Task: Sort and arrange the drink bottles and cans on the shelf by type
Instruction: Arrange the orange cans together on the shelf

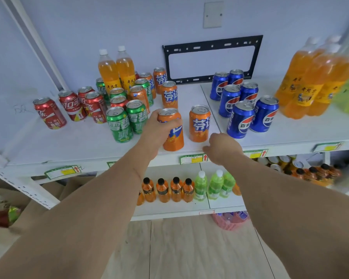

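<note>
Orange can (172, 130) upright at the shelf (89, 150) front edge, my left hand (159, 125) wrapped round it, its twin (199, 123) just to the right; my right hand (223, 148) hovers loosely curled, empty, nearer that twin; blue cans (242, 109) beyond, green cans (125, 119) left.

Upper shelf (89, 150): Coca-Cola cans (69, 107) far left; Sprite cans (127, 121) right of them; Fanta cans (199, 123) centre; Pepsi cans (242, 101) right; tall bottles (310, 83) far right. Small bottles (169, 190) on lower shelf (169, 212).
</note>
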A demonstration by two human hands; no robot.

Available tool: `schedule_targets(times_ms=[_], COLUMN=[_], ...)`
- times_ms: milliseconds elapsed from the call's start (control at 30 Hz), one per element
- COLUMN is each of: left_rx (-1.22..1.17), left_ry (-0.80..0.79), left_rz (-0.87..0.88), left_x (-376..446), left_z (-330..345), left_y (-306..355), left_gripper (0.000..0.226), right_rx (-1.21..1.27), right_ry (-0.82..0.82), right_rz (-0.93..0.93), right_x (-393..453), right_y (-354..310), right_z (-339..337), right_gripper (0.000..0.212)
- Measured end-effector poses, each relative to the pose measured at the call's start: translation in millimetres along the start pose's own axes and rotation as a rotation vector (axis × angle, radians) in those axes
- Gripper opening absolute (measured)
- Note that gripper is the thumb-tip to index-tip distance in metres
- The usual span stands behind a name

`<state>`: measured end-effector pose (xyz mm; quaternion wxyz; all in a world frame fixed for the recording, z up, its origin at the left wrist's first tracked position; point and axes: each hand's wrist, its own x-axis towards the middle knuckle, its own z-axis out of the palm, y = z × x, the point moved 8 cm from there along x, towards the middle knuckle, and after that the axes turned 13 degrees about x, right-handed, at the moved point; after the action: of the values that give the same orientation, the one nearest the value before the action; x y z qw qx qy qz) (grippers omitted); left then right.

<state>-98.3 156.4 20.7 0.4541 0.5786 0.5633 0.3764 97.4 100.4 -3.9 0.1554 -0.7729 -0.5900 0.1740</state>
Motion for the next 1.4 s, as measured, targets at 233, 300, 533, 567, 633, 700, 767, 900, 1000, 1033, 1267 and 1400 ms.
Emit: schedule_targets(times_ms=[233,300,533,567,633,700,767,900,1000,1033,1267,1400], left_rx=[0.15,0.173,0.166,0.175,0.208,0.231,0.269,0.57,0.903,0.985,1.114,1.152], left_ry=[-0.043,-0.046,-0.095,-0.1,-0.123,-0.157,-0.161,-0.014,0.079,0.097,0.184,0.211], left_rz=[0.018,0.016,0.017,0.018,0.023,0.016,0.035,0.19,0.333,0.361,0.343,0.215], left_x=[18,26,40,41,41,38,31,23,24,27,71,112], left_z=[7,6,11,12,14,13,6,-23,-40,-44,-64,-82], left_y=[2,-2,-8,-7,-4,0,13,54,87,93,99,92], left_gripper=[0.065,0.067,0.063,0.063,0.067,0.069,0.061,0.05,0.033,0.029,0.028,0.032], right_rx=[-0.242,-0.219,-0.151,-0.148,-0.145,-0.158,-0.183,-0.194,-0.221,-0.216,0.024,0.165], right_ry=[-0.039,-0.023,-0.033,-0.035,-0.034,-0.02,0.011,0.101,0.178,0.204,0.217,0.016], right_rz=[-0.276,-0.284,-0.307,-0.314,-0.333,-0.359,-0.395,-0.478,-0.5,-0.496,-0.37,-0.285], right_x=[-20,-18,-12,-12,-14,-16,-18,-21,-16,-12,57,118], right_y=[-11,-9,-17,-19,-25,-32,-44,-80,-106,-113,-128,-131], right_z=[6,4,7,8,7,4,-5,-40,-68,-77,-107,-90], right_gripper=[0.033,0.033,0.036,0.037,0.038,0.039,0.034,0.018,0.023,0.027,0.039,0.062])
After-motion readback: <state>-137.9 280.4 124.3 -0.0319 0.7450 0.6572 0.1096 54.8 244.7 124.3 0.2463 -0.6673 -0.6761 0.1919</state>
